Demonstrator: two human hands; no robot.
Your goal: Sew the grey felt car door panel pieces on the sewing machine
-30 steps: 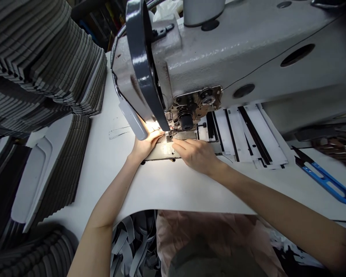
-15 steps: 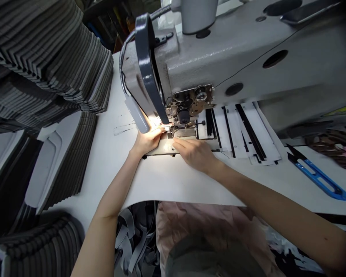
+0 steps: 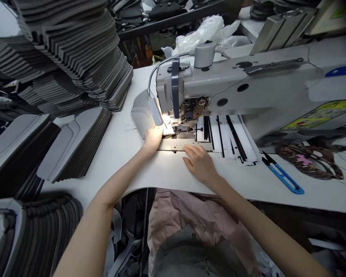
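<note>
A grey padded fabric panel (image 3: 141,113) lies on the table left of the sewing machine (image 3: 225,84), partly behind the lamp. My left hand (image 3: 153,137) is closed at the panel's near edge beside the needle area; its fingertips are partly hidden in the glare. My right hand (image 3: 200,162) rests with fingers apart on the front edge of the metal needle plate (image 3: 173,145), holding nothing. A lit lamp (image 3: 155,111) on a bendable neck shines down on the stitching spot.
Tall stacks of grey panels (image 3: 83,50) rise at the left, with more panels (image 3: 77,138) nearer. White strips with black bands (image 3: 233,138) lie right of the needle. Blue thread snips (image 3: 285,177) and a brown patterned item (image 3: 308,159) lie farther right.
The view has shifted and taken in more of the surroundings. A grey panel now shows left of the needle. My right hand has drawn back from the needle and its fingers have spread.
</note>
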